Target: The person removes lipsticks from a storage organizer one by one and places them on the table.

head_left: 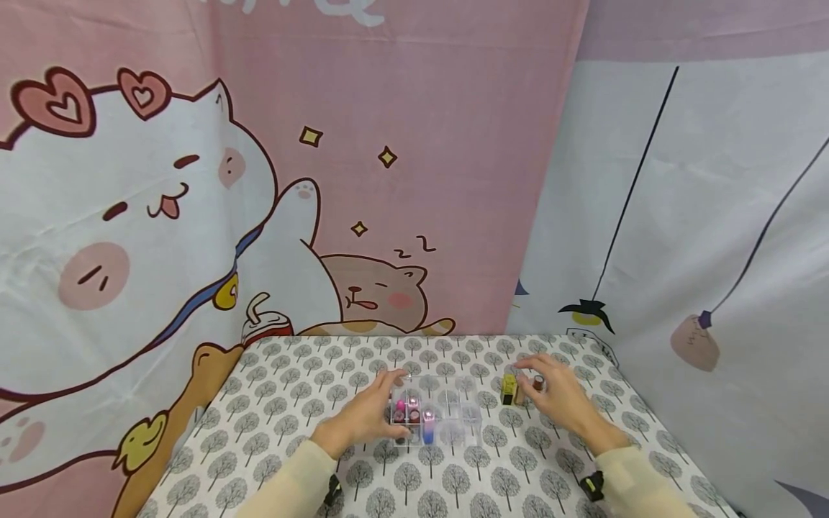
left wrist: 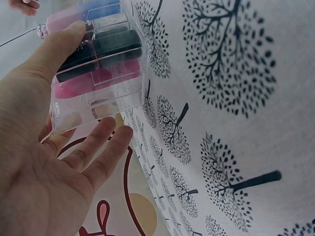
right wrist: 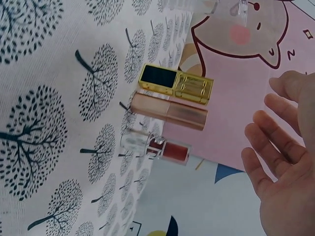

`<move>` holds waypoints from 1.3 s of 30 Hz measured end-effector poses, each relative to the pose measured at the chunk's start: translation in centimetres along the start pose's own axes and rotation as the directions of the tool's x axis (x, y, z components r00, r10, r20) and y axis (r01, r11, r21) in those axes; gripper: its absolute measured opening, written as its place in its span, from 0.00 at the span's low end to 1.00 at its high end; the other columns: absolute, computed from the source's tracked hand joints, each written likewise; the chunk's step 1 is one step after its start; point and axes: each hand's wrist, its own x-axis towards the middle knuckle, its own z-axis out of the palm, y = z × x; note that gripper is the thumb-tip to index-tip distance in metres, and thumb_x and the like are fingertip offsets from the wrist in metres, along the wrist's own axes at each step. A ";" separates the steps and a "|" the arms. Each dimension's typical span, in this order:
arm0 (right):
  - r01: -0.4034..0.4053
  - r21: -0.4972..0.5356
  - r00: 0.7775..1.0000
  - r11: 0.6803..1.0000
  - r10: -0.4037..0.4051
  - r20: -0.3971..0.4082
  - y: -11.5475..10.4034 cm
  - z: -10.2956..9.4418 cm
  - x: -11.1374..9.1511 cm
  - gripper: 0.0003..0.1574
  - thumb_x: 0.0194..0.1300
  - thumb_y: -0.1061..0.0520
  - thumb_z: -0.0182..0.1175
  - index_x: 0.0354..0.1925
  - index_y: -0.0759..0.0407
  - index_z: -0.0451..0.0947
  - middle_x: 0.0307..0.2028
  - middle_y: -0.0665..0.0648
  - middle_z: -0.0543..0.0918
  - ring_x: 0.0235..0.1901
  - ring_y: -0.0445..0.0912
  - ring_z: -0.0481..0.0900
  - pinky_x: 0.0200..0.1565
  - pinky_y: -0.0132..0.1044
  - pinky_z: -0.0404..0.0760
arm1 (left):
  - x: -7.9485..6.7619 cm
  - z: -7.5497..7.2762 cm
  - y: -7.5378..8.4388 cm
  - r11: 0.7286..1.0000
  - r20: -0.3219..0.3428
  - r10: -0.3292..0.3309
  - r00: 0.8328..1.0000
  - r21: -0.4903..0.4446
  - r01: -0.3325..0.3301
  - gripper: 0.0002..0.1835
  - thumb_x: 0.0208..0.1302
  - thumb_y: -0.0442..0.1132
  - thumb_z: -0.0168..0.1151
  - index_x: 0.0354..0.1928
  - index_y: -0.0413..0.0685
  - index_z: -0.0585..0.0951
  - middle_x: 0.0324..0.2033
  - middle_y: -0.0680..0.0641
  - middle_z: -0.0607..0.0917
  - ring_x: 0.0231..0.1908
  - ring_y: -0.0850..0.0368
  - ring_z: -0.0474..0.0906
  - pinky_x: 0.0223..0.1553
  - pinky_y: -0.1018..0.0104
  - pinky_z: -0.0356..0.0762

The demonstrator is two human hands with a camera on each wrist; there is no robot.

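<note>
A clear plastic compartment organizer point(head_left: 468, 408) stands on the table. My left hand point(head_left: 365, 414) grips its left side, thumb on the near side and fingers toward the far side. Inside are a pink-and-blue tube point(left wrist: 81, 17), a dark tube point(left wrist: 115, 45) and a bright pink tube point(left wrist: 74, 88). My right hand point(head_left: 562, 394) hovers with bent, spread fingers by three upright tubes and holds nothing. These are a black-and-gold lipstick point(right wrist: 194, 88), a rose-gold tube point(right wrist: 170, 111) and a clear tube with reddish contents point(right wrist: 174, 151).
A white tablecloth point(head_left: 278, 432) with grey tree prints covers the table. Behind it hangs a pink cartoon cloth point(head_left: 479, 180), with a pale curtain point(head_left: 648, 216) to the right. The organizer's right-hand compartments look unfilled.
</note>
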 end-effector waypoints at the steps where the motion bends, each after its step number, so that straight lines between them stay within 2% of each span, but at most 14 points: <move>1: 0.004 0.015 1.000 1.000 -0.004 -0.001 -0.1 0.0 0.0 0.18 0.75 0.64 0.78 0.60 0.61 0.92 0.61 0.65 0.92 0.32 0.35 0.81 0.39 0.36 0.91 | 0.0 0.0 0.0 1.000 0.000 0.001 1.000 0.000 -0.001 0.66 0.61 0.57 0.91 0.93 0.59 0.58 0.80 0.44 0.76 0.57 0.46 0.90 0.68 0.41 0.93; 2: 0.009 0.029 1.000 1.000 -0.008 -0.002 -0.2 0.1 0.0 0.18 0.74 0.65 0.78 0.60 0.62 0.92 0.61 0.65 0.92 0.33 0.32 0.80 0.35 0.33 0.89 | 0.0 0.0 0.0 1.000 0.000 0.001 1.000 -0.001 -0.001 0.66 0.61 0.56 0.91 0.93 0.59 0.58 0.80 0.44 0.76 0.58 0.46 0.90 0.68 0.41 0.93; 5: 0.022 0.036 1.000 0.999 -0.022 -0.001 -0.5 0.2 0.1 0.19 0.73 0.64 0.79 0.60 0.60 0.92 0.60 0.64 0.92 0.33 0.29 0.76 0.34 0.30 0.87 | 0.1 0.1 0.0 1.000 -0.002 0.002 1.000 -0.003 -0.002 0.66 0.61 0.56 0.91 0.93 0.59 0.57 0.80 0.45 0.76 0.59 0.45 0.90 0.68 0.40 0.93; 10: 0.044 0.043 0.999 0.998 -0.044 0.001 -1.1 0.5 0.2 0.21 0.71 0.65 0.81 0.60 0.58 0.91 0.61 0.62 0.92 0.32 0.35 0.78 0.33 0.31 0.86 | 0.1 0.0 0.0 1.000 -0.008 -0.001 1.000 0.004 0.001 0.67 0.60 0.56 0.92 0.93 0.61 0.57 0.79 0.46 0.77 0.56 0.50 0.89 0.66 0.42 0.94; 13: 0.062 0.057 0.998 0.996 -0.062 0.009 -1.5 0.7 0.4 0.22 0.71 0.65 0.81 0.61 0.57 0.91 0.60 0.59 0.93 0.34 0.36 0.82 0.34 0.31 0.87 | 0.1 -0.1 0.1 1.000 -0.008 -0.003 1.000 0.004 0.003 0.67 0.60 0.56 0.91 0.94 0.62 0.57 0.80 0.46 0.76 0.50 0.57 0.87 0.64 0.45 0.95; 17: 0.062 0.066 0.997 0.996 -0.066 0.051 -2.1 0.9 0.4 0.22 0.73 0.62 0.81 0.62 0.57 0.90 0.57 0.56 0.93 0.36 0.32 0.83 0.35 0.31 0.89 | 0.1 -0.1 0.2 1.000 0.005 -0.003 1.000 -0.006 0.003 0.66 0.62 0.55 0.91 0.94 0.61 0.56 0.81 0.44 0.76 0.42 0.65 0.82 0.60 0.49 0.95; 21: 0.027 0.079 0.994 0.996 -0.035 0.104 -3.0 1.1 0.4 0.23 0.75 0.60 0.79 0.64 0.59 0.89 0.58 0.57 0.93 0.37 0.30 0.82 0.40 0.31 0.92 | 0.1 0.0 0.1 1.000 0.012 -0.005 1.000 -0.003 0.005 0.66 0.62 0.56 0.91 0.94 0.61 0.56 0.81 0.44 0.75 0.38 0.67 0.79 0.57 0.53 0.94; 24: 0.018 0.074 0.992 0.997 -0.027 0.121 -3.7 1.2 0.4 0.23 0.75 0.59 0.79 0.65 0.59 0.89 0.60 0.58 0.93 0.39 0.32 0.83 0.43 0.32 0.93 | 0.1 0.1 0.1 1.000 0.009 -0.009 1.000 -0.001 0.009 0.67 0.61 0.56 0.91 0.94 0.61 0.56 0.81 0.45 0.76 0.38 0.66 0.80 0.56 0.54 0.94; 29: 0.036 0.064 0.990 0.997 -0.044 0.131 -4.7 1.5 0.5 0.24 0.76 0.58 0.79 0.66 0.54 0.90 0.61 0.55 0.92 0.42 0.41 0.89 0.45 0.36 0.95 | 0.0 0.2 0.0 1.000 0.004 -0.013 1.000 -0.013 0.013 0.67 0.61 0.56 0.91 0.94 0.62 0.56 0.80 0.46 0.76 0.48 0.59 0.86 0.63 0.45 0.94; 33: 0.048 0.045 0.989 0.998 -0.054 0.140 -5.4 1.9 0.6 0.23 0.77 0.57 0.79 0.66 0.50 0.90 0.61 0.50 0.92 0.58 0.49 0.92 0.59 0.47 0.97 | -0.1 0.3 0.0 1.000 0.009 -0.014 1.000 -0.021 0.014 0.67 0.62 0.56 0.91 0.94 0.62 0.56 0.82 0.45 0.75 0.44 0.61 0.85 0.63 0.47 0.94; 36: 0.054 0.036 0.986 0.998 -0.059 0.153 -5.8 2.2 0.7 0.23 0.77 0.56 0.79 0.67 0.49 0.90 0.61 0.48 0.92 0.61 0.51 0.92 0.63 0.53 0.96 | 0.0 0.3 0.0 1.000 0.009 -0.009 1.000 -0.019 0.009 0.66 0.62 0.55 0.91 0.94 0.61 0.56 0.82 0.44 0.75 0.40 0.65 0.81 0.60 0.51 0.94; 39: 0.080 0.033 0.983 0.996 -0.084 0.165 -6.1 2.6 0.8 0.23 0.77 0.55 0.79 0.67 0.51 0.90 0.62 0.50 0.92 0.62 0.52 0.92 0.66 0.55 0.95 | 0.0 0.2 0.0 1.000 0.005 -0.004 1.000 -0.013 0.004 0.66 0.62 0.55 0.91 0.94 0.60 0.57 0.82 0.44 0.75 0.42 0.63 0.83 0.61 0.49 0.94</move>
